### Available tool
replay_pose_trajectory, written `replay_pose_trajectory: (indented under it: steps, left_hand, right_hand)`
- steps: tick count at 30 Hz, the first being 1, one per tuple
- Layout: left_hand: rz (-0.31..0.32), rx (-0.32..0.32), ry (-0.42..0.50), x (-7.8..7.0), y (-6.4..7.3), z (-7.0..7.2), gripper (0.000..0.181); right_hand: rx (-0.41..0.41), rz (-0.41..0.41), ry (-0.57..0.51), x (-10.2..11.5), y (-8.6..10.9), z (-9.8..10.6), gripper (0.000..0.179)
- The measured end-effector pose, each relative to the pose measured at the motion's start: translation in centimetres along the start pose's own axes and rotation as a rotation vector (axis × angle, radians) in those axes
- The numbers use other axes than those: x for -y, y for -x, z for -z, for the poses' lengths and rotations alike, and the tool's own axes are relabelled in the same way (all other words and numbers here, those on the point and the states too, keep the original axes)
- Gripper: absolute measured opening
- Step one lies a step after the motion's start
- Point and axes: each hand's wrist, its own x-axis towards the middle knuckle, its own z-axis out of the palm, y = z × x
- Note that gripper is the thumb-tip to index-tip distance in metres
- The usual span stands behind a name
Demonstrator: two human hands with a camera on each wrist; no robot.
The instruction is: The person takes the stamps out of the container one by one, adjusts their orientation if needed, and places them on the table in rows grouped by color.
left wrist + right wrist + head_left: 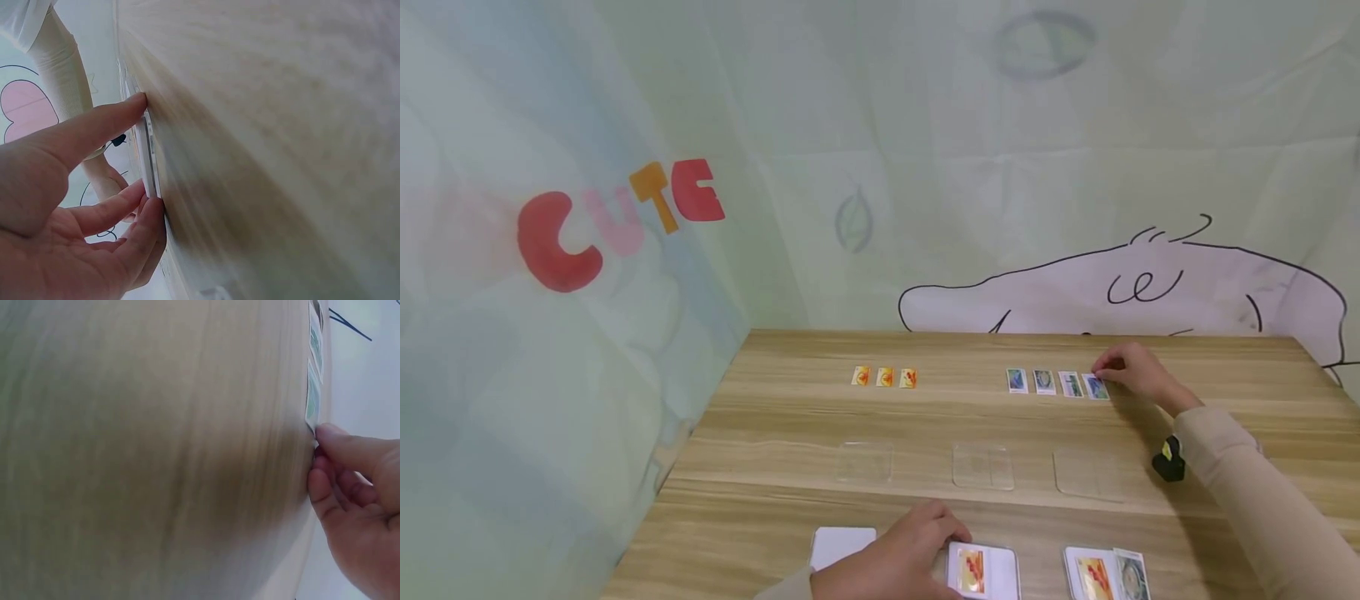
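Observation:
My left hand [908, 560] holds the middle white square case [1002, 570] on the table, thumb and fingers at its edges. An orange stamp [972, 570] lies on the case's face. In the left wrist view the case [146, 156] appears edge-on between thumb and fingertips. At the back right, my right hand [1138, 377] pinches the upper corner of a small blue stamp [1096, 387], the rightmost of a row. The right wrist view shows the thumb tip right at the corner of this stamp [313, 399], with the other fingers curled beneath.
Beside the blue stamp lie more blue and green stamps [1044, 382]. Several orange stamps [885, 377] lie back left. Clear square lids [982, 467] form a middle row. A white case [842, 543] is front left; another [1093, 575] with stamps is front right. A black object [1168, 460] sits near the right sleeve.

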Motion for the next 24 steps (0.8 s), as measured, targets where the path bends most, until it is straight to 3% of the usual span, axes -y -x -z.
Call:
replay_pose_trajectory:
  steps: [8, 24]
  left_hand:
    - [0.030, 0.025, 0.014, -0.05, -0.03, -0.14, 0.053]
    - [-0.004, -0.011, -0.016, -0.04, 0.15, -0.06, 0.053]
  right_hand:
    - [-0.003, -0.004, -0.003, -0.05, 0.37, -0.24, 0.005]
    - [-0.015, -0.015, -0.030, 0.15, 0.69, 0.21, 0.008]
